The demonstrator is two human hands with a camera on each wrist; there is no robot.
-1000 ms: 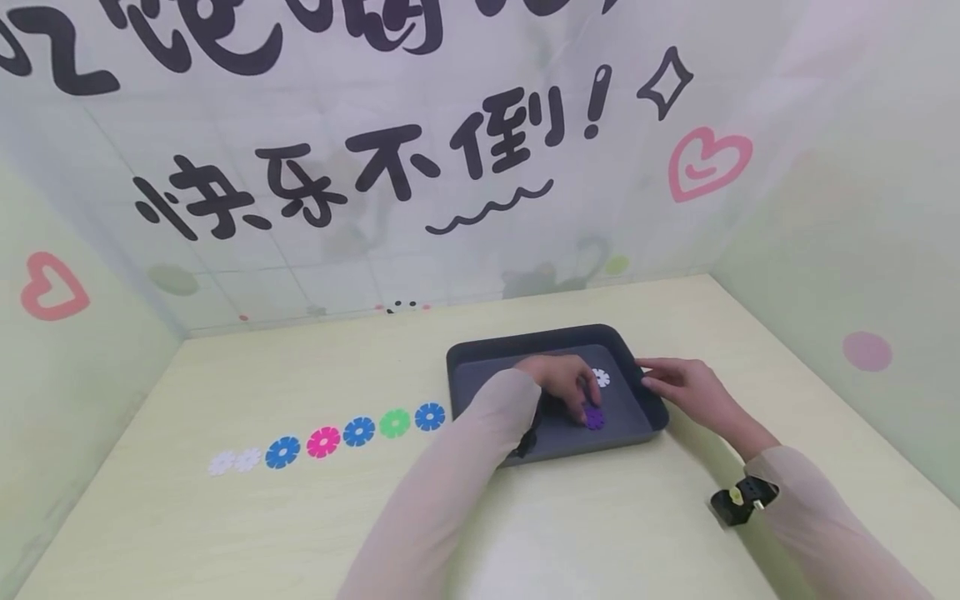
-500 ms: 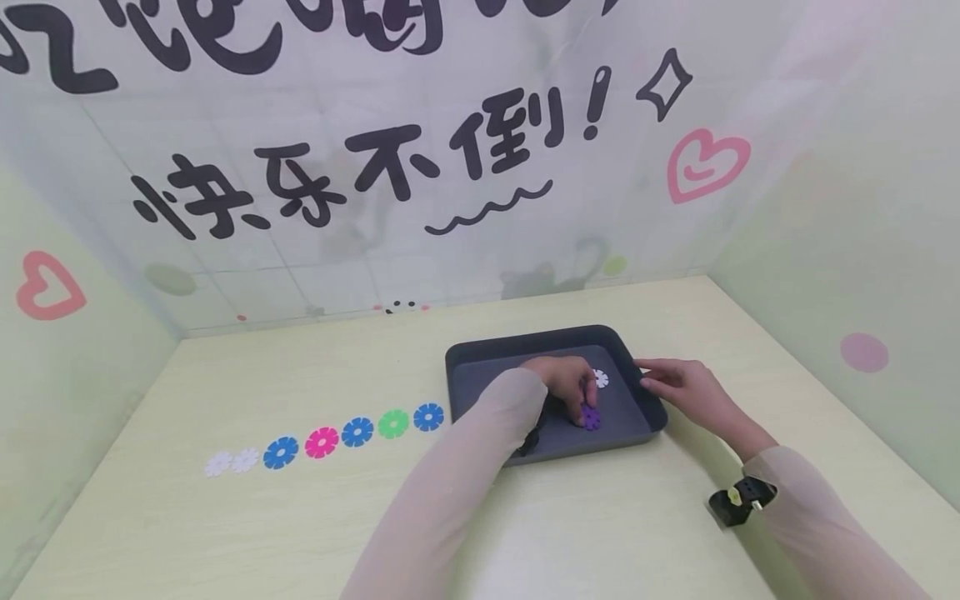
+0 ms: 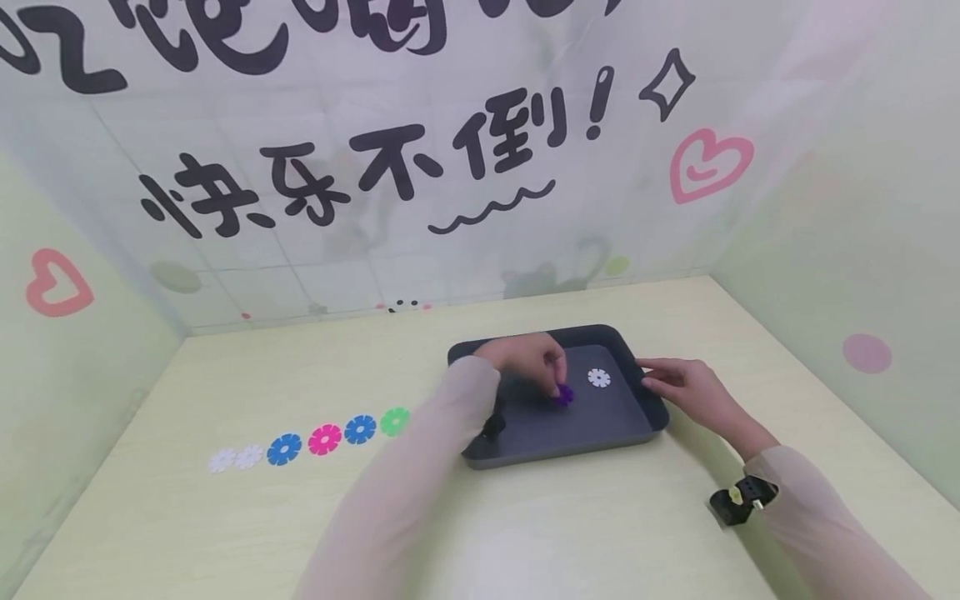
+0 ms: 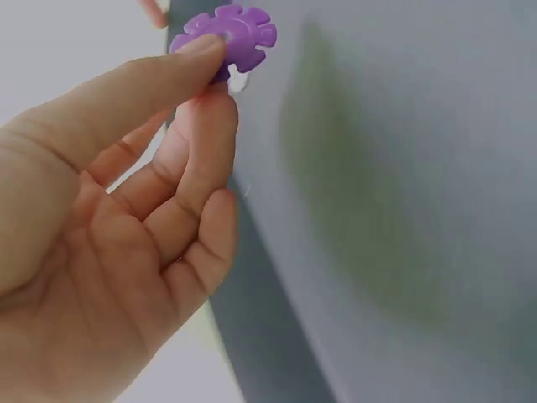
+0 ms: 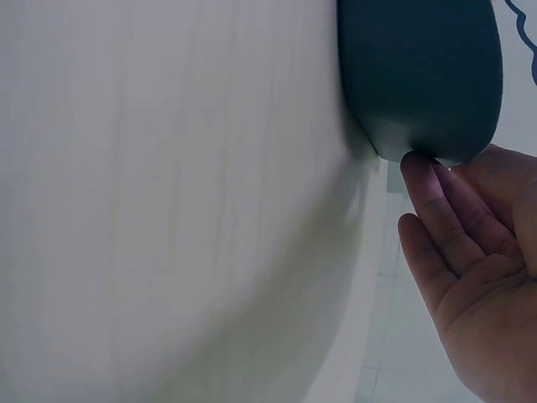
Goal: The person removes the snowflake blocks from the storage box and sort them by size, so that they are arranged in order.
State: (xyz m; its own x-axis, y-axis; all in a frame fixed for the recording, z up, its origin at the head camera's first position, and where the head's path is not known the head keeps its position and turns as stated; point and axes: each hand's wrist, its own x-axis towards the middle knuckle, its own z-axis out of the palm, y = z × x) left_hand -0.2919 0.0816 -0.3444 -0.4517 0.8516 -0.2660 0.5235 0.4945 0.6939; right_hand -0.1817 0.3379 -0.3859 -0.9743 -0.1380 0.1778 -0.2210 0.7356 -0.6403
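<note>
My left hand (image 3: 528, 360) is over the dark grey tray (image 3: 577, 446) in the head view. Between thumb and fingers it pinches a purple notched plastic disc (image 3: 564, 395), shaped like a snowflake. Close up in the left wrist view, the purple disc (image 4: 243, 38) sits at the fingertips of the left hand (image 4: 143, 193). A white notched disc (image 3: 599, 378) lies flat inside the tray, to the right. My right hand (image 3: 693, 390) touches the tray's right side; the right wrist view shows its fingers (image 5: 428, 197) against the outer wall.
Left of the tray, a row of notched discs lies on the pale table (image 3: 225, 533): white, blue, a pink disc (image 3: 325, 439), blue and a green disc (image 3: 394, 422). My left sleeve (image 3: 408, 483) crosses in front of the row's right end. Printed walls (image 3: 360, 275) enclose the table.
My left hand has lifted the purple disc and moved it left and up within the view, uncovering the white disc. The sleeve now hides the rightmost blue disc. My right hand stays put.
</note>
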